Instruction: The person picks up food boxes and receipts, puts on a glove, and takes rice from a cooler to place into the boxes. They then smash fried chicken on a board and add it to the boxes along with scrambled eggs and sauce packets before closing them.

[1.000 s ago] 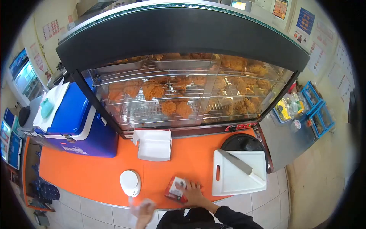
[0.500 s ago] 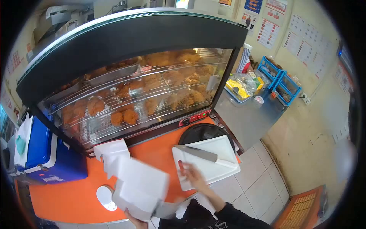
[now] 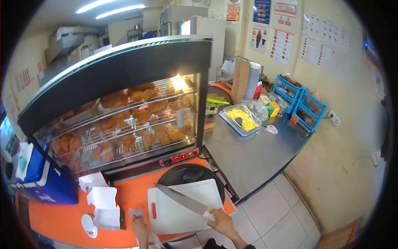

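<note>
My right hand (image 3: 222, 223) is closed round the white handle of a large kitchen knife (image 3: 182, 201). The blade points to the upper left, across a white cutting board (image 3: 178, 222) that rests partly over a round black tray (image 3: 176, 176). Left of the board, my left hand (image 3: 140, 228) is closed, with a greyish, see-through item (image 3: 136, 213) at its fingers that is too blurred to name. Beside that hand, an open white takeaway box (image 3: 107, 218) sits on the orange counter (image 3: 49, 216). A small white kitchen scale (image 3: 89, 225) stands left of the box.
A heated display cabinet (image 3: 124, 99) of fried chicken stands behind the board. A blue cooler box (image 3: 56, 186) is at its left. On the steel table (image 3: 244, 159) are a tray of yellow food (image 3: 241, 120), stacked cups (image 3: 252, 81) and blue racks (image 3: 309, 108).
The white box has gone from my left hand onto the counter. My right hand has moved to the knife handle and taken hold of it. The view has turned right.
</note>
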Demonstrator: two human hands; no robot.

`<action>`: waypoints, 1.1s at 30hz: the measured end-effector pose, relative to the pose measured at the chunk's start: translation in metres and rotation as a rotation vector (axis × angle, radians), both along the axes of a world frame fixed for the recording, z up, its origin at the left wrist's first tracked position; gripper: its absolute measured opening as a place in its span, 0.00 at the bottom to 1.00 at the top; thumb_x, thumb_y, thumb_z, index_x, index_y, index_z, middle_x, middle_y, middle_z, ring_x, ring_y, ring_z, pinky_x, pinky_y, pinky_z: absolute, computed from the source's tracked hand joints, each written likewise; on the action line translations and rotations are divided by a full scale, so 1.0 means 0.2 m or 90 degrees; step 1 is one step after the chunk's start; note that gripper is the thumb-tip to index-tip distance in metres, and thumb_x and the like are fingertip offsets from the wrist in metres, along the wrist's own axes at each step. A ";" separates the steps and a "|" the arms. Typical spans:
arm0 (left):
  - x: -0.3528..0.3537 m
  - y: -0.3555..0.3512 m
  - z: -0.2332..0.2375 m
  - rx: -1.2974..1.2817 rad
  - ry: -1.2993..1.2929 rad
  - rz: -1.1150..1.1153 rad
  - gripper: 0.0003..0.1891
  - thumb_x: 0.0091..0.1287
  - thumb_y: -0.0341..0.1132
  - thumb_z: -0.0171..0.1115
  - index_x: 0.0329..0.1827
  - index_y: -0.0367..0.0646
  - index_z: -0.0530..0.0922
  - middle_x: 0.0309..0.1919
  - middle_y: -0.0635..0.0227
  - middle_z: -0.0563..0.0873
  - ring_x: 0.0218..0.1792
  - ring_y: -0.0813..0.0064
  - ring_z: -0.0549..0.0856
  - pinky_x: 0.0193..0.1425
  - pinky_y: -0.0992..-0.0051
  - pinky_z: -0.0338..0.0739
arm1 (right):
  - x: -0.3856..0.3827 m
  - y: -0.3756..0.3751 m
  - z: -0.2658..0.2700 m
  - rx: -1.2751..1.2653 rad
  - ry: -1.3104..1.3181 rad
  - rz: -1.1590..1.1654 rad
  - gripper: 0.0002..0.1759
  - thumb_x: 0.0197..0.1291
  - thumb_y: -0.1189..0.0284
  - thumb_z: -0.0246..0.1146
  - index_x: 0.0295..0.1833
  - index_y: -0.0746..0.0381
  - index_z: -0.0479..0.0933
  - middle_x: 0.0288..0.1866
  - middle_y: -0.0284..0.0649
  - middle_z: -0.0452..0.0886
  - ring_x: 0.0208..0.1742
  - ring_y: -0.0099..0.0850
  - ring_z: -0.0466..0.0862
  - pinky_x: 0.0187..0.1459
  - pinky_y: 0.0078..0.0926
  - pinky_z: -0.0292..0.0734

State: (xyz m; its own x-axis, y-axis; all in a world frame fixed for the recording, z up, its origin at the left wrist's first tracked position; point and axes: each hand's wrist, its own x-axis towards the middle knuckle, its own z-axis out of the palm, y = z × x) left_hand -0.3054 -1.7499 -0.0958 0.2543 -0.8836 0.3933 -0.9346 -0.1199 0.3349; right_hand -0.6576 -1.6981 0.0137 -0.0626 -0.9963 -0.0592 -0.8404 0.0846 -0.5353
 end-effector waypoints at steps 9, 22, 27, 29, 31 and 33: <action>-0.03 -0.23 -0.05 0.428 0.534 -0.110 0.19 0.61 0.46 0.66 0.44 0.37 0.80 0.35 0.63 0.85 0.37 0.73 0.83 0.39 0.69 0.78 | -0.75 0.56 0.02 -0.034 -0.200 -0.085 0.26 0.48 0.65 0.66 0.54 0.61 0.72 0.51 0.44 0.77 0.49 0.42 0.80 0.50 0.34 0.75; -0.39 0.35 0.35 0.242 0.992 -0.121 0.33 0.61 0.34 0.65 0.69 0.40 0.63 0.56 0.67 0.77 0.54 0.72 0.76 0.57 0.70 0.73 | -1.08 0.73 -0.05 -0.186 -0.450 -0.333 0.18 0.49 0.78 0.63 0.47 0.66 0.70 0.39 0.38 0.76 0.42 0.24 0.76 0.45 0.23 0.72; -1.08 -0.05 0.53 0.240 0.886 -0.140 0.25 0.53 0.30 0.56 0.56 0.30 0.74 0.41 0.57 0.83 0.40 0.67 0.83 0.47 0.70 0.78 | -1.51 0.43 0.09 -0.254 -0.448 -0.344 0.17 0.49 0.81 0.61 0.47 0.65 0.71 0.40 0.36 0.76 0.43 0.22 0.76 0.47 0.22 0.71; -1.57 -0.19 0.56 0.282 0.936 -0.087 0.25 0.52 0.28 0.54 0.56 0.30 0.74 0.42 0.57 0.83 0.40 0.69 0.83 0.46 0.72 0.77 | -1.74 0.24 0.05 -0.243 -0.417 -0.337 0.18 0.48 0.80 0.63 0.48 0.65 0.71 0.41 0.38 0.77 0.43 0.25 0.77 0.47 0.25 0.72; -1.90 -0.40 0.43 0.270 1.008 -0.114 0.24 0.53 0.27 0.54 0.56 0.31 0.75 0.42 0.58 0.83 0.40 0.71 0.83 0.45 0.74 0.77 | -1.93 0.02 -0.02 -0.261 -0.298 -0.282 0.20 0.47 0.78 0.64 0.48 0.65 0.72 0.42 0.41 0.77 0.44 0.30 0.79 0.48 0.27 0.73; -2.20 -0.54 0.29 0.255 1.053 -0.133 0.20 0.55 0.26 0.55 0.53 0.31 0.77 0.39 0.61 0.84 0.38 0.75 0.82 0.43 0.77 0.76 | -2.16 -0.23 -0.03 -0.284 -0.166 -0.236 0.21 0.46 0.77 0.65 0.49 0.65 0.72 0.42 0.43 0.78 0.44 0.34 0.80 0.48 0.30 0.74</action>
